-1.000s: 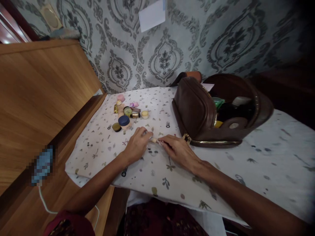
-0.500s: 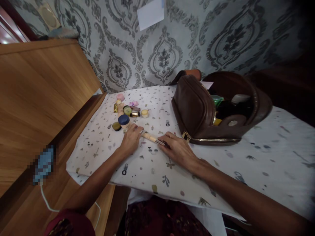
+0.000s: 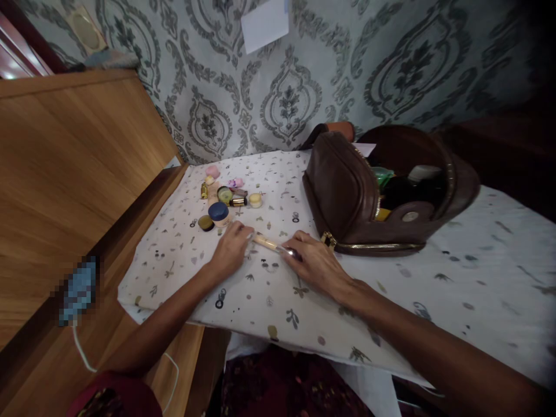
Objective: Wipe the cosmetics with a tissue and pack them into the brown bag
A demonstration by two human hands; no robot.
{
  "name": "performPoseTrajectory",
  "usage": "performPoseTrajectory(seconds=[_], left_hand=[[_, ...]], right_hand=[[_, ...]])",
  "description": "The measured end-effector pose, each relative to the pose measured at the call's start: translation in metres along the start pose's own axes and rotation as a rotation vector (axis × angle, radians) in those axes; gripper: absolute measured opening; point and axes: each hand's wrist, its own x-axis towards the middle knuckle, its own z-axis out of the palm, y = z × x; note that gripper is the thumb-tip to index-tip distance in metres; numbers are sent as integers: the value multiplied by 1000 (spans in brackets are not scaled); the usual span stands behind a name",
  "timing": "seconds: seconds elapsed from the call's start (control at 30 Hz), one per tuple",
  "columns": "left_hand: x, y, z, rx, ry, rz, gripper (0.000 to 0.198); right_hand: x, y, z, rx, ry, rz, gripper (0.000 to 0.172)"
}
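Observation:
A makeup brush (image 3: 266,243) with a pale wooden handle and silver collar lies between my two hands, just above the patterned cloth. My left hand (image 3: 232,246) is closed at the handle end, where some clear, plastic-looking film shows by the fingertips. My right hand (image 3: 315,260) pinches the collar and dark head at the other end. Beyond my left hand stands a jar with a blue lid (image 3: 218,213), with an olive-coloured round lid or pot (image 3: 205,222) beside it. A small yellow-topped pot (image 3: 255,200) sits a little farther back.
At the right, an open brown bag (image 3: 347,191) holds several items, among them a green one (image 3: 383,176). More small cosmetics, including a gold-and-black tube (image 3: 237,202), lie at the back left. A wooden panel (image 3: 87,133) borders the cloth-covered surface (image 3: 269,313) on the left.
My left hand has shifted slightly left and down, and more clear film shows at its fingertips. The brush has turned a little in my right hand. The bag and cosmetics stay put.

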Motion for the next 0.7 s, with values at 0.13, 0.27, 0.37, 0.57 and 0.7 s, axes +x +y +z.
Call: performPoseTrajectory(seconds=[0.13,0.27,0.37,0.57,0.7], left_hand=[[-1,-23,-4,-33,39,-70,22],[-4,-10,-4,2,89,3,25],[-5,16,-2,-3,57,65,27],[-3,49,6,-53,-49,166,30],[5,25,4,-14,34,80,29]], right_hand=[[0,2,0,-10,-4,-5,21],[1,5,2,35,11,-31,23],[1,7,3,107,26,-73,26],[3,5,-2,205,34,-74,27],[5,4,-6,328,18,26,28]])
